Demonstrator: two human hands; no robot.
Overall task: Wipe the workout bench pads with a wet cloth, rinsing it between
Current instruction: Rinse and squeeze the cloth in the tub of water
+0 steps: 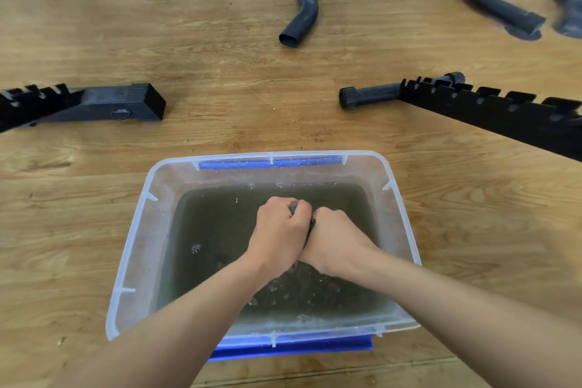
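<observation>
Two hands meet over one clear plastic tub: the left hand and the right hand, fists clenched and pressed together, wring one dark cloth that peeks out between them, above the tub's murky water. Beyond the tub, two black notched bench rails lie on the wooden floor, one on each side.

two bare forearms show, one from each bottom corner. no sleeve is visible on either arm up to the lower edge of view. the left hand and right hand wear no gloves, and no ring, watch or band shows on the visible fingers or wrists. the knuckles stand out as rounded ridges.
</observation>
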